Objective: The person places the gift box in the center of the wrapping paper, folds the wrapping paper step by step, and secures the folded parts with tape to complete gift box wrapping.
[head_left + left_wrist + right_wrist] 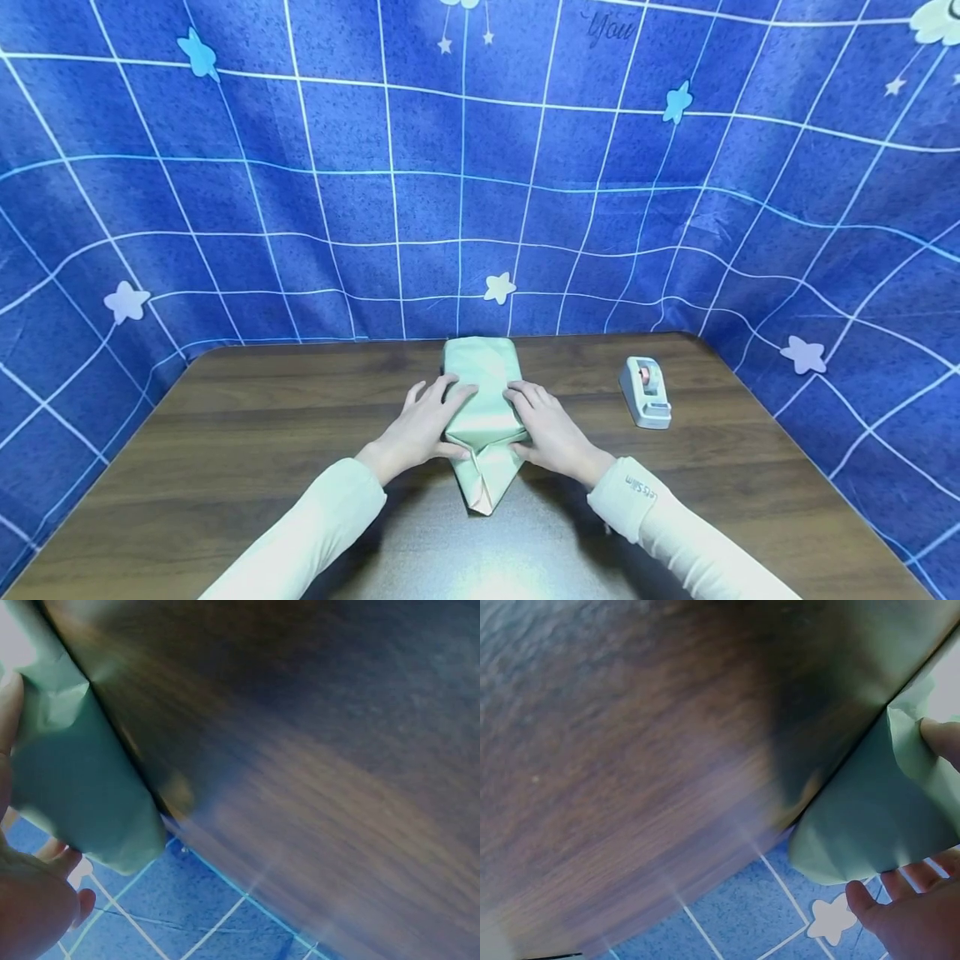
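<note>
Green parcel with pointed flap

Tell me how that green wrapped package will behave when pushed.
The green package should slide rather than roll, given its flat, boxy sides. Its pointed end flap looks thin and creased, so it would probably bend first.

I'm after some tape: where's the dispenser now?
In the head view, the tape dispenser sits on the table, right of the right hand and farther back.

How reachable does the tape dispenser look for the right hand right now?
Likely yes: nothing visible stands between the right hand and the tape dispenser on the table, though that hand must first leave the green-wrapped package.
</note>
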`<state>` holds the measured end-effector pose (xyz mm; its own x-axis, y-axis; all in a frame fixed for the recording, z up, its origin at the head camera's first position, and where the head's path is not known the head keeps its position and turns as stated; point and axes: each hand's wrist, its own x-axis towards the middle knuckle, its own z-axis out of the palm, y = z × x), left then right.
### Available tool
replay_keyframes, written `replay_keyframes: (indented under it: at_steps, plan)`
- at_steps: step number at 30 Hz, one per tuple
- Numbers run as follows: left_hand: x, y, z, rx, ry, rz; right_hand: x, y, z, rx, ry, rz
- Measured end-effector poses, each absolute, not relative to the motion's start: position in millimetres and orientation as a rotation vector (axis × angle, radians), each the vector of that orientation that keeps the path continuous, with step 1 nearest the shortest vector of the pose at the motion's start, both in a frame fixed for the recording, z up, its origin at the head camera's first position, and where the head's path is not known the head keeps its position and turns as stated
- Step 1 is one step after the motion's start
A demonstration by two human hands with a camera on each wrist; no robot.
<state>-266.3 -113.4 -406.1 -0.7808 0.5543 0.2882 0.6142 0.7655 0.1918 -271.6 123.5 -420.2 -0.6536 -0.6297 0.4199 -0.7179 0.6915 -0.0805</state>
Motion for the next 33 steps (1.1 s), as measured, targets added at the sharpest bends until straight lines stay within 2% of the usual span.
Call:
replay_keyframes:
  at_steps: [11,21,33]
  plan:
    - [-264.3,-116.9,-410.8,-1.011,-2.793,-0.184,-270.6,126.3,-418.2,1.088,-2.561,0.337]
    - [-262.5,-115.5,-408.5,-1.063,-2.774,-0.207,-271.1,127.8,-420.1,1.139,-2.514,0.334]
    - [-261.1,-108.6,-412.6,-0.97,-2.699,-0.247,-274.8,126.0,-424.7,1.131,-2.452,0.303]
